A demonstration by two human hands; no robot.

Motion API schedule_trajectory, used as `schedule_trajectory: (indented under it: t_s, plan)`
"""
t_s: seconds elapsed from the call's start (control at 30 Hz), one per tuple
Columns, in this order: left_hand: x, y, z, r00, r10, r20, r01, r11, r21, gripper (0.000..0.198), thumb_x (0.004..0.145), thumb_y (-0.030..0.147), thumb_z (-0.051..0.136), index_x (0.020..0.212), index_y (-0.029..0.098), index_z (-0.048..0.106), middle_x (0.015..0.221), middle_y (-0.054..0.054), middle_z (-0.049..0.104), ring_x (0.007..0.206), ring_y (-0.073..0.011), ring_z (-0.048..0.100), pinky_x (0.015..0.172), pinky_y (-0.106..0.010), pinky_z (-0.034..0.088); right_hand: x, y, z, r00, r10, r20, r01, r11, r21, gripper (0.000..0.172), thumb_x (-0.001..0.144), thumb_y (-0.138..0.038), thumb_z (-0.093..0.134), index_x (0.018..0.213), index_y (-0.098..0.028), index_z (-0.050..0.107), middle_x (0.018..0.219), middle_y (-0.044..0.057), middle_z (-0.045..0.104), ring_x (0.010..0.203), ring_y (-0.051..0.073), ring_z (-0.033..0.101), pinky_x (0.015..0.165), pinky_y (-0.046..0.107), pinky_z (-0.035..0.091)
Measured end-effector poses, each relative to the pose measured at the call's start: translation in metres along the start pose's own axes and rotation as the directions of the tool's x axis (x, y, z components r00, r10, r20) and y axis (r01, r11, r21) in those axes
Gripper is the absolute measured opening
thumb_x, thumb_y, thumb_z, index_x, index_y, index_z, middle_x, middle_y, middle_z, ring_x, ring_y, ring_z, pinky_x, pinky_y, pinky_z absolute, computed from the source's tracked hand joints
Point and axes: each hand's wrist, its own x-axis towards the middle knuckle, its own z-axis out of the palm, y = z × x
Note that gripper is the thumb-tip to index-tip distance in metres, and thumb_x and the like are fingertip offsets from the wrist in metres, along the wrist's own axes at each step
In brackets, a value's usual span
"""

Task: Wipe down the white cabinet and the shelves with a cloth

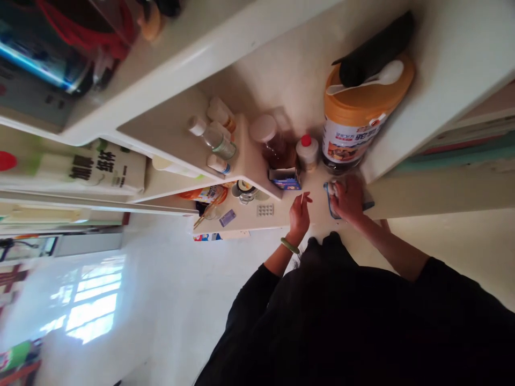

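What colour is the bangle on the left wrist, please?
Green bangle, clearest in the head view.

Head camera looks steeply down, close above the right hand (348,199) and shelf (281,208)

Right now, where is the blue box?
Head view, centre: the blue box stands on the shelf just beyond the left hand, in front of the brown jar and left of the red-capped bottle.

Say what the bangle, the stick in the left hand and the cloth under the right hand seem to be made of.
Bangle: smooth, glossy pale green, so jade or glass, hard to tell which. Stick, pinched by the left hand: thin, pale, matt, probably wood. Cloth, bunched under the right hand: soft fabric, white with a blue edge, since it crumples.
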Motion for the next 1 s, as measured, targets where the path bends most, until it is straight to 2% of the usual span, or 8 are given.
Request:
schedule_trajectory:
  t_s: [0.1,0.2,0.33,0.47,0.67,0.73,0.83,1.0]
  plan:
    - [-0.021,-0.028,-0.006,0.99,-0.132,-0.046,0.133,0.991,0.008,0.038,0.127,0.037,0.05,0.12,0.021,0.084,0.102,-0.007,0.083,0.1,-0.0214,0.08,0.102,-0.036,0.063,-0.026,0.012,0.001,0.964,-0.261,0.059,0.256,0.963,0.082,0.059,0.106,-0.034,0.066,0.164,-0.022,0.068,0.19,0.019,0.05,0.18,0.047,0.038,0.146,0.07,0.037]
    - [-0.023,-0.042,-0.02,0.986,-0.108,-0.128,0.116,0.992,0.054,0.032,0.124,0.034,0.056,0.132,0.02,0.084,0.105,-0.008,0.082,0.087,-0.0198,0.075,0.091,-0.033,0.062,-0.024,0.017,0.005,0.912,-0.406,0.052,0.396,0.907,0.144,0.057,0.108,-0.037,0.065,0.163,-0.023,0.068,0.189,0.018,0.052,0.179,0.045,0.042,0.145,0.072,0.04]
    - [0.001,-0.039,-0.037,0.98,0.051,-0.194,-0.016,0.984,0.177,0.043,0.117,0.029,0.071,0.159,0.021,0.075,0.11,-0.009,0.084,0.083,-0.0196,0.073,0.083,-0.031,0.061,0.03,-0.004,0.018,0.921,-0.385,0.059,0.37,0.911,0.18,0.056,0.106,-0.036,0.064,0.159,-0.018,0.069,0.191,0.019,0.05,0.178,0.047,0.043,0.146,0.075,0.038]
    - [0.035,-0.026,-0.046,0.978,0.122,-0.172,-0.066,0.951,0.301,0.046,0.112,0.022,0.079,0.158,0.025,0.077,0.121,-0.013,0.087,0.101,-0.0269,0.081,0.089,-0.035,0.064,0.062,-0.028,0.026,0.936,-0.349,0.047,0.331,0.917,0.223,0.056,0.104,-0.03,0.063,0.159,-0.022,0.07,0.188,0.016,0.056,0.179,0.047,0.043,0.145,0.08,0.036]
    - [0.051,-0.012,-0.049,0.986,-0.011,-0.169,0.074,0.923,0.377,0.025,0.106,0.014,0.087,0.13,0.022,0.085,0.106,-0.011,0.089,0.095,-0.0297,0.084,0.085,-0.035,0.063,0.011,0.005,0.005,0.792,-0.591,0.156,0.528,0.79,0.312,0.041,0.099,-0.021,0.063,0.136,-0.024,0.08,0.179,0.012,0.066,0.173,0.038,0.056,0.142,0.07,0.05]
    - [0.045,-0.009,-0.051,0.984,-0.034,-0.176,0.102,0.914,0.393,0.019,0.105,0.012,0.088,0.122,0.021,0.086,0.099,-0.009,0.088,0.089,-0.0283,0.083,0.083,-0.034,0.061,0.0,0.021,-0.003,0.773,-0.611,0.17,0.546,0.777,0.313,0.044,0.099,-0.021,0.064,0.14,-0.025,0.08,0.184,0.011,0.062,0.175,0.039,0.053,0.142,0.071,0.049]
    - [0.025,-0.005,-0.06,0.984,0.014,-0.175,0.056,0.92,0.388,0.013,0.105,0.012,0.087,0.114,0.022,0.086,0.099,-0.007,0.088,0.086,-0.0252,0.082,0.081,-0.032,0.06,0.009,0.024,-0.005,0.823,-0.543,0.166,0.491,0.828,0.271,0.052,0.099,-0.024,0.066,0.151,-0.025,0.077,0.188,0.01,0.057,0.18,0.041,0.046,0.145,0.073,0.045]
    - [-0.037,0.002,-0.081,0.974,0.092,-0.208,-0.018,0.942,0.334,0.008,0.107,0.018,0.083,0.112,0.024,0.083,0.099,-0.004,0.087,0.085,-0.0204,0.082,0.078,-0.028,0.061,0.061,-0.017,0.016,0.828,-0.528,0.19,0.485,0.843,0.232,0.055,0.101,-0.028,0.066,0.154,-0.02,0.075,0.19,0.014,0.053,0.18,0.046,0.042,0.146,0.076,0.037]
